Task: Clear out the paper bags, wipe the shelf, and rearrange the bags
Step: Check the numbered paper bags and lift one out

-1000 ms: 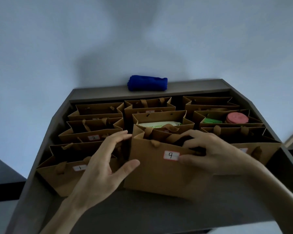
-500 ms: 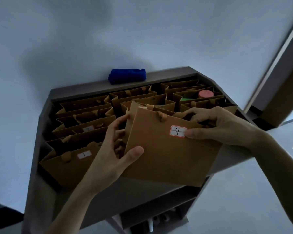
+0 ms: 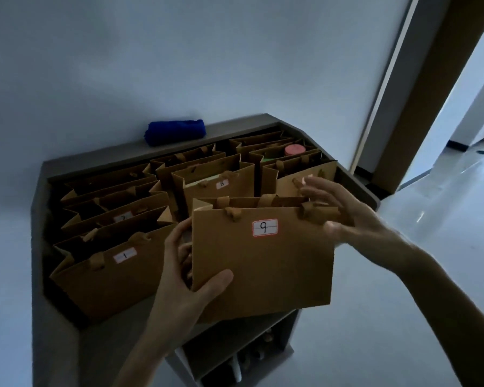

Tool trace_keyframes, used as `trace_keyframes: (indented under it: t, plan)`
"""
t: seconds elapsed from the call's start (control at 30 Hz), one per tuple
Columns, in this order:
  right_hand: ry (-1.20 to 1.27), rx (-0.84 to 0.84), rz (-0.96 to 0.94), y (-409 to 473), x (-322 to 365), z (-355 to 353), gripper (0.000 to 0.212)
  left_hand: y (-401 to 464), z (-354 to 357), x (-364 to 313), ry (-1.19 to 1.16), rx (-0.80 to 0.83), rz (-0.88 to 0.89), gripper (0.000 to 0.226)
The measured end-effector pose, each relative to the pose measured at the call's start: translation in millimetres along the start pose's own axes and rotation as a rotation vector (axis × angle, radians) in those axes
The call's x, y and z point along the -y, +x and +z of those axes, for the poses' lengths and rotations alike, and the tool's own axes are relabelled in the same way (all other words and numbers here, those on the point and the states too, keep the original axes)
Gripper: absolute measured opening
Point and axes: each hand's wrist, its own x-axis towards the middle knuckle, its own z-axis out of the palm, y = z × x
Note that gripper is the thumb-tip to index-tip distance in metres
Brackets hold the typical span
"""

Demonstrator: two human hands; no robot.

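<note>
Flat brown paper bag 9 [image 3: 263, 261] is held just in front of the grey shelf [image 3: 39, 247]; left hand [image 3: 185, 280] grips its side edge, right hand [image 3: 344, 216] pinches its top corner by the ribbon handle.

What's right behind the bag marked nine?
Behind bag 9 stands bag 8, then more brown bags. Bag 9 hides bag 8's lower half and the shelf beneath.

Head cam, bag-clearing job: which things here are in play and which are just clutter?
In play:
- bag 9, left hand holding its side, right hand at its top corner
- bag 1, bag 8 and the other bags on the shelf
- blue cloth at the back, likely for wiping

Lying about:
- items on the lower shelf, too dark to identify
- doorway
</note>
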Motion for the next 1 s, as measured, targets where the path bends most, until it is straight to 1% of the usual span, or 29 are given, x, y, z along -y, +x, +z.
trace_keyframes:
  t: [0.07, 0.1, 0.2, 0.27, 0.33, 0.4, 0.5, 0.6, 0.67, 0.83, 0.9, 1.0]
  plan:
    - [0.117, 0.032, 0.067, -23, -23, 3, 0.104, -9, 6, 8, -0.002, -0.017, -0.021, 0.094]
    - [0.141, 0.059, 0.113, -35, -34, 5, 0.105, -14, 10, 13, 0.009, -0.023, -0.025, 0.093]
    - [0.201, 0.132, 0.292, -65, -62, 11, 0.099, -28, 30, 31, 0.038, -0.005, -0.025, 0.095]
    - [0.26, 0.134, 0.359, -80, -77, 13, 0.096, -36, 45, 44, 0.038, 0.02, -0.021, 0.093]
    - [0.276, 0.101, 0.371, -90, -90, 13, 0.084, -41, 60, 55, 0.034, 0.048, -0.05, 0.09]
    - [0.29, 0.063, 0.385, -100, -106, 12, 0.077, -43, 72, 71, 0.023, 0.069, -0.087, 0.094]
    - [0.296, 0.044, 0.432, -113, -132, 11, 0.076, -45, 85, 102, 0.071, 0.083, -0.136, 0.098]
    - [0.262, 0.043, 0.481, -127, -161, 16, 0.078, -55, 94, 133, 0.105, 0.096, -0.143, 0.099]
    - [0.246, 0.042, 0.5, -133, -182, 22, 0.075, -63, 97, 157, 0.118, 0.092, -0.158, 0.101]
    - [0.213, 0.061, 0.462, -133, -241, 45, 0.063, -67, 95, 218, 0.093, 0.04, -0.2, 0.102]
    - [0.207, 0.063, 0.44, -124, -267, 54, 0.063, -63, 93, 237, 0.063, 0.013, -0.229, 0.108]
    - [0.211, 0.048, 0.389, -105, -304, 69, 0.066, -50, 86, 268, 0.045, -0.03, -0.285, 0.108]
